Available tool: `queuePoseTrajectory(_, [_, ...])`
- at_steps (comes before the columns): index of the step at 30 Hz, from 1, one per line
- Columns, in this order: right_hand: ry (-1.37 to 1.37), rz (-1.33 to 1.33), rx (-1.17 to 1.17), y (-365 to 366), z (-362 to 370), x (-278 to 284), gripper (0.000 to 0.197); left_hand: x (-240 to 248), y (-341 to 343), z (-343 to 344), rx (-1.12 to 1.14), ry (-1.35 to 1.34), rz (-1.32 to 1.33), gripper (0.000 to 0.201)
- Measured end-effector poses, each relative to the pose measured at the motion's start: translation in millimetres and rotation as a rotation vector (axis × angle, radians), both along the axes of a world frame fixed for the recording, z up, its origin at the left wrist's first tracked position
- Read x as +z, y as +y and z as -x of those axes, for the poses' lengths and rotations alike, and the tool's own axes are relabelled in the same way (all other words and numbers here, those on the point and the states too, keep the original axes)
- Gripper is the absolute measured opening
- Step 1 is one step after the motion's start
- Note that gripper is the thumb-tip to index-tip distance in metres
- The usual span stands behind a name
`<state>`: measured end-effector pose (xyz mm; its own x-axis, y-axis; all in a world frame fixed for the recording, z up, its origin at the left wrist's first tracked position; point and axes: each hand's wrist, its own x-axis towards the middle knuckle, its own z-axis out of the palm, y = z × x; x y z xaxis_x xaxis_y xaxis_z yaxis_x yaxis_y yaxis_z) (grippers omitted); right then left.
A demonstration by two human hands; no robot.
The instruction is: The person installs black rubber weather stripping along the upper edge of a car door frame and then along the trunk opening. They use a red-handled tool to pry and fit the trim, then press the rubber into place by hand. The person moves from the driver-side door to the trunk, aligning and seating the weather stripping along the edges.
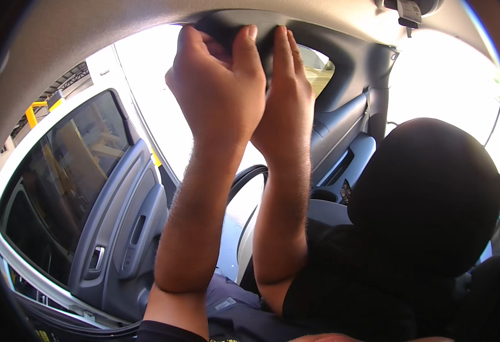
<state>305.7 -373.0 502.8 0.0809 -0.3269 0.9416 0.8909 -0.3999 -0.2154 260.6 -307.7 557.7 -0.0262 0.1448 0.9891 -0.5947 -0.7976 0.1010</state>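
Note:
Both my arms reach up to a dark grey pillar trim panel (258, 18) below the edge of a car's headliner. My left hand (218, 85) is closed at the panel's left side, its thumb against the face and its curled fingers partly hidden. Close beside it, my right hand (289, 91) has its fingers stretched straight and laid along the panel's right side. The right thumb is hidden behind my left hand.
An open car door (107, 216) with dark glass stands at left. The beige headliner (119, 25) curves close overhead. A black rounded headrest shape (427, 194) fills the right, beside the opposite door's panel (347, 165). A seat belt anchor (394, 55) sits at upper right.

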Motion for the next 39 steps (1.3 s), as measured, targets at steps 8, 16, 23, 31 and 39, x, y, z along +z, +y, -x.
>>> queuePoseTrajectory(8, [0.041,0.049,-0.057,3,-1,-2,0.083,2,2,-4,-0.036,-0.034,-0.011,0.029])
queuePoseTrajectory(16, [-0.012,0.048,-0.030,1,2,-7,0.078,-2,5,-3,-0.013,0.025,0.076,0.034])
queuePoseTrajectory(23, [-0.041,0.010,-0.063,5,2,-5,0.078,3,2,3,-0.168,-0.047,0.017,0.032])
queuePoseTrajectory(31, [0.026,-0.002,0.025,-10,1,-9,0.081,10,-9,-6,0.004,-0.004,0.001,0.053])
queuePoseTrajectory(39, [0.047,0.018,0.060,-16,2,-11,0.083,1,-19,2,0.071,0.111,0.037,0.047])
